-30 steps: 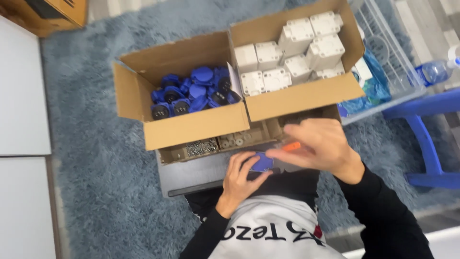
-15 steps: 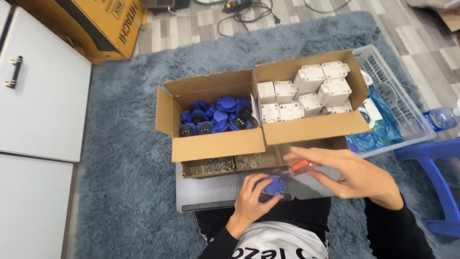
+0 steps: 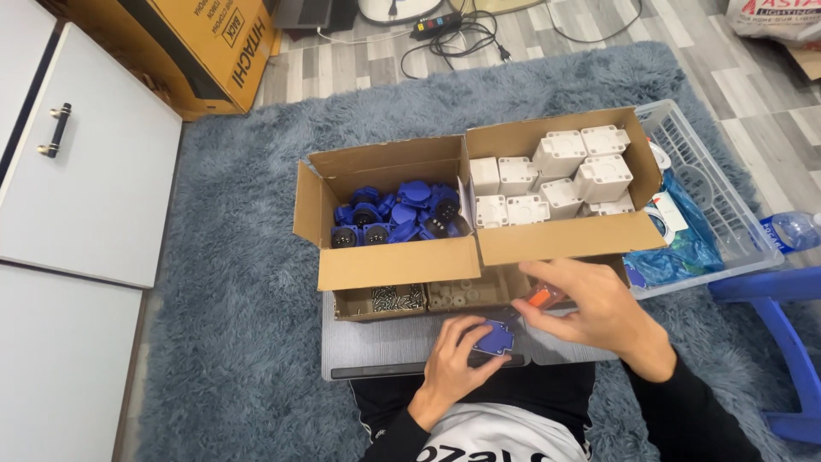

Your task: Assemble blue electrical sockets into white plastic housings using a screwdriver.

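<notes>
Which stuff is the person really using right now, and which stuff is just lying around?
In use:
left hand holding a blue part
right hand with an orange-handled tool
grey board under the hands
box of blue parts
box of white parts
tray of screws

Lying about:
white basket
water bottle
power strip
blue stool

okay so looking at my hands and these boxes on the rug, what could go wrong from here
1. The left hand pins the small blue part on the grey board while the right hand works an orange-handled tool close to those fingers; a slip could jab them.
2. The shallow tray of screws sits just behind the hands; a nudge might scatter screws into the shaggy rug, where they would be hard to find.
</notes>
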